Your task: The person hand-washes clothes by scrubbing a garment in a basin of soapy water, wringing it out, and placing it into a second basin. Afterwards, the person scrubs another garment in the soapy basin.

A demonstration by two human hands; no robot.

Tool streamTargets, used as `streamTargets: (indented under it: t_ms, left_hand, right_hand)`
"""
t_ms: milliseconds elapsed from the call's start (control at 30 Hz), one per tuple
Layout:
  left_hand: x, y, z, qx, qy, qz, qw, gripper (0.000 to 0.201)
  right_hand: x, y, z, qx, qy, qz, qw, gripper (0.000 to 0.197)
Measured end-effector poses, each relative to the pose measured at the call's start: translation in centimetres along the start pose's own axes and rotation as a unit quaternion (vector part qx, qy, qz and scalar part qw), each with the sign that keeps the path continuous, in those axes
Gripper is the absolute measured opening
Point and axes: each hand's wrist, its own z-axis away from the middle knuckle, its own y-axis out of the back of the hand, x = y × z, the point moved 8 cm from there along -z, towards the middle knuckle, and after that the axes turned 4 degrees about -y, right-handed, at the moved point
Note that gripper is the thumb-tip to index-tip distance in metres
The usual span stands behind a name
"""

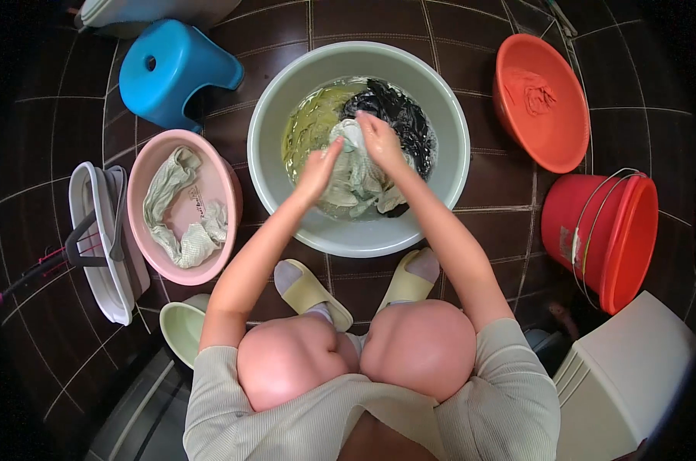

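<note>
A large pale grey-green basin (348, 240) of water stands on the floor in front of me. Over it, my left hand (319, 167) and my right hand (380, 141) grip a wet, pale green and whitish cloth (356, 178) between them. The fingers of both are closed on its upper part, and its lower folds hang into the water. In the basin, yellow-green fabric (307, 121) lies to the left of the held cloth. Black fabric (400, 114) is bunched on its right and far side, partly hidden by my right hand.
Left of the basin are a pink basin (229, 180) holding a twisted pale cloth (163, 184), and a blue stool (160, 73). A small green basin (180, 330) is near my left arm. On the right stand an orange basin (551, 134) with orange cloth and a red bucket (593, 230).
</note>
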Motion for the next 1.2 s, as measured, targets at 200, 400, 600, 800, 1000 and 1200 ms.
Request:
streamTargets:
  t_ms: [200, 400, 600, 800, 1000, 1200]
  left_hand:
    - [1.5, 6.3, 0.1, 0.077, -0.054, -0.45, 0.888, 0.058]
    - [4.0, -2.7, 0.1, -0.031, -0.281, -0.547, 0.788, 0.078]
    - [2.2, -5.6, 0.4, -0.12, -0.34, -0.559, 0.747, 0.077]
    - [4.2, -2.5, 0.9, -0.06, -0.354, -0.496, 0.79, 0.058]
    - [2.1, -0.3, -0.8, -0.199, -0.115, -0.489, 0.842, 0.059]
    - [1.5, -0.5, -1.8, -0.258, 0.006, -0.59, 0.765, 0.081]
  right_hand:
    - [1.9, 4.9, 1.3, -0.085, -0.002, 0.215, 0.973, 0.059]
    - [5.5, 2.3, 7.1, -0.187, -0.099, 0.409, 0.888, 0.098]
    - [3.7, 3.1, 5.5, -0.141, 0.038, 0.246, 0.958, 0.063]
    - [-0.2, 7.3, 3.4, -0.142, -0.019, -0.104, 0.984, 0.044]
    - [-2.3, 9.0, 0.7, -0.122, 0.038, 0.226, 0.966, 0.033]
    - [0.3, 6.4, 0.3, -0.037, 0.155, 0.386, 0.909, 0.042]
